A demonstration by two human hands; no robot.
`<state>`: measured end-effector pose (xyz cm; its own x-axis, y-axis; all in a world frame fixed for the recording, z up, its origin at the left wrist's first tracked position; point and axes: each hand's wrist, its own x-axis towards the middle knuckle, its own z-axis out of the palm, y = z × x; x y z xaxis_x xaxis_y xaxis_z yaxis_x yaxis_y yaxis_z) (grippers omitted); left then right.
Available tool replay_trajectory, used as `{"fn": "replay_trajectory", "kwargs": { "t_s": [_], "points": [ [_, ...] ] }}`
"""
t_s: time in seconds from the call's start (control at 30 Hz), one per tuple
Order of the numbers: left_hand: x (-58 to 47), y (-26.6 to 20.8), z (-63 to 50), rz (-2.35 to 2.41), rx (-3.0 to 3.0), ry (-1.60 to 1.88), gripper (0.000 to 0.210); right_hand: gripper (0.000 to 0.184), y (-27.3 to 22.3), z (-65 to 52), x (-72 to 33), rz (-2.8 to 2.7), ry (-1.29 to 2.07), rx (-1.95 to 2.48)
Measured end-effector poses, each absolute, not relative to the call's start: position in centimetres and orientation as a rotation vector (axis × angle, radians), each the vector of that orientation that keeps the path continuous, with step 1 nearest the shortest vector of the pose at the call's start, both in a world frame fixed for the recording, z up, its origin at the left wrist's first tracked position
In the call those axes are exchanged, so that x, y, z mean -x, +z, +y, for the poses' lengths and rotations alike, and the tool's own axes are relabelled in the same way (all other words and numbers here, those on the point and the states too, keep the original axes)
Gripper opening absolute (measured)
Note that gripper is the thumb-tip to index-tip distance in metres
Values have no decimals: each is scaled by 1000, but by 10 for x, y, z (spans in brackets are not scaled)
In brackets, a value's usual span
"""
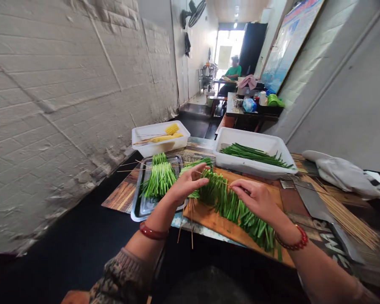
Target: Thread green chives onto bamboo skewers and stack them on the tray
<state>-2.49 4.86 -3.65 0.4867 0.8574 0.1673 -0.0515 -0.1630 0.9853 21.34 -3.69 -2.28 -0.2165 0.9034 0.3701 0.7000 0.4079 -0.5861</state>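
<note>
A row of cut garlic chives lies across the wooden cutting board. My right hand is closed in a pinch on a thin bamboo skewer, which points left over the chives. Facing it, my left hand has its thumb and fingers apart above the far-left end of the row; whether its fingertips touch the chives I cannot tell. Left of that hand, a metal tray bears skewered chive bundles. More skewers stick out toward me beside the board, under my left wrist.
Behind the board stands a white tub with long chives; at back left another white tub holds corn. A cleaver and loose bamboo skewers lie at the right, near a white bag. A person in green sits far back.
</note>
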Motion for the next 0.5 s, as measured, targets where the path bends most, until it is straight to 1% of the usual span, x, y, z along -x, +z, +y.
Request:
{"fn": "replay_trajectory", "kwargs": {
  "t_s": [0.07, 0.1, 0.2, 0.3, 0.5],
  "points": [
    [12, -28, 44, 556, -1417, 738, 73, 20, -21, -46, -219, -1938, 400, 1332],
    [6, -25, 41, 503, -1396, 656, 71, 20, -20, -50, -222, -1936, 410, 1311],
    [-11, -13, 30, 452, -1402, 513, 51, 19, -18, -59, -234, -1961, 414, 1275],
    [-32, -6, 16, 483, -1400, 494, 39, 17, -20, -66, -245, -1980, 348, 1285],
    [-63, -24, -18, 582, -1168, 553, 40, 15, -39, -85, -256, -2036, 190, 1261]
  ]
}}
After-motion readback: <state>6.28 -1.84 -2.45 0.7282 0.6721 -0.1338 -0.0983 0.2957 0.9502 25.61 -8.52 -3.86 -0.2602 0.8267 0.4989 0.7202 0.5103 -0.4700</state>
